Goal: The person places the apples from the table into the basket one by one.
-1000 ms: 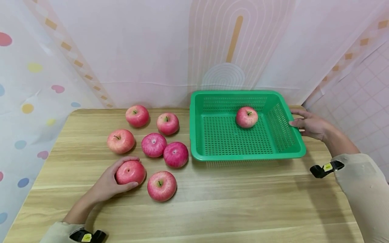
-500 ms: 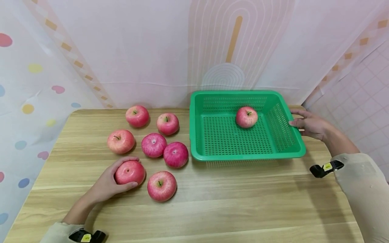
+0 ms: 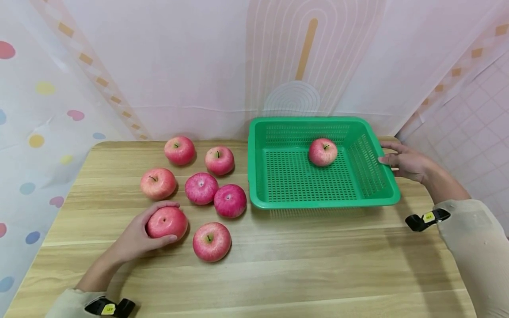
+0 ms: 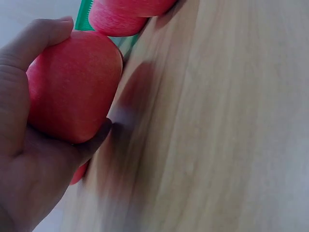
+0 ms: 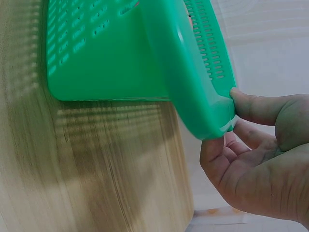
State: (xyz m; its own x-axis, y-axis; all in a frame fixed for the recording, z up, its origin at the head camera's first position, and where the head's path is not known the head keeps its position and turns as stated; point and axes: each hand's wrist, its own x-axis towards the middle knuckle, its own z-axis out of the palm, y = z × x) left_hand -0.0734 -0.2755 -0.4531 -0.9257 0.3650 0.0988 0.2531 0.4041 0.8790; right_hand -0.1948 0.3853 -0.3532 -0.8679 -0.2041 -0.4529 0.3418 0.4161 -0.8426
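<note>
Left of the basket (image 3: pixel 318 201), the left hand (image 3: pixel 133 240) grips an apple (image 3: pixel 167 222), fingers curled round it; the right hand (image 3: pixel 405 162) pinches the basket's right rim.

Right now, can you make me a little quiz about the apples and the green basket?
1. How many apples lie inside the green basket?
2. True or false: the left hand grips an apple.
3. What does the right hand touch: A) an apple, B) the basket's rim, C) the curtain?

Key: 1) one; 2) true; 3) B.
</note>
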